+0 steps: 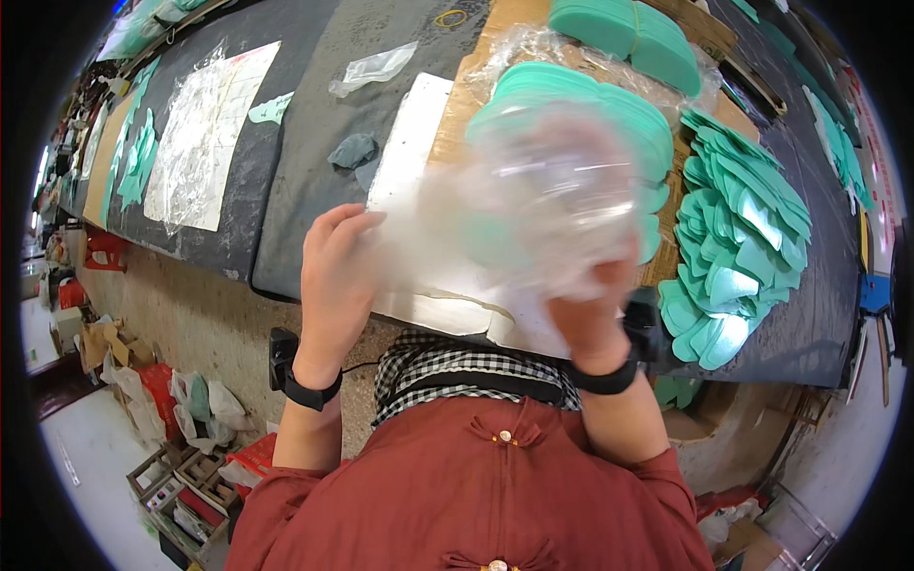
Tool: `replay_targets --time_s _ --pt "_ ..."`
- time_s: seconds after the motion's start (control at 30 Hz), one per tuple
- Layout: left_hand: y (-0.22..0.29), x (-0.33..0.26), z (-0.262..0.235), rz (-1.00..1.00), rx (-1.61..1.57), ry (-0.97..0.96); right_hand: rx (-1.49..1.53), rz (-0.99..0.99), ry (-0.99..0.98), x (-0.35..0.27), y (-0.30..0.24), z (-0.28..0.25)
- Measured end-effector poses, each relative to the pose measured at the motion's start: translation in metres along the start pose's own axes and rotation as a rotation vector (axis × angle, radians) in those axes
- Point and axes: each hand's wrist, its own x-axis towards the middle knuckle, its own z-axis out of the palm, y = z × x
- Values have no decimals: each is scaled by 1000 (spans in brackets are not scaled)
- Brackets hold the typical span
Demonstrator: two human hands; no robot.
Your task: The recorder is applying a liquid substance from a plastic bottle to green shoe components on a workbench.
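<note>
Plastic film [571, 195], clear and shiny, is the big blur in the middle of the head view here, bunched up above the white sheets at the table's near edge and covering part of a stack of mint-green sole-shaped pieces [547, 86]. Right hand [595, 319] is closed around the lower right end of it, though the fingers are pretty smeared so don't ask me for the exact grip. Left hand [338, 266] is off on the other side with its fingers curled loosely toward a whitish smear, and honestly I can't tell if it's pinching anything. Both wrists have black straps on. To the right of the film there's a messy overlapping heap of more green pieces [738, 238] lying on the black table cover [828, 314], and at the far side a banded green bundle [628, 40] sits beyond the stack. Left of all that you've got a dark grey scrap [354, 150], a small clear plastic bag [374, 68] and, farther up, a yellow rubber band [449, 17]
</note>
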Motion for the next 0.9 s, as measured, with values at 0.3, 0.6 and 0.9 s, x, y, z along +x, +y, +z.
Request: replay_targets --time_s 0.3,0.6,0.9 --pt "0 -2 -6 -58 42 -16 -534 -186 -280 -4 -17 -92" --pt "8 6 6 -73 -64 -72 -78 -180 220 9 -6 -53" --pt "15 10 2 -124 -45 -101 53 -135 349 29 -27 -125"
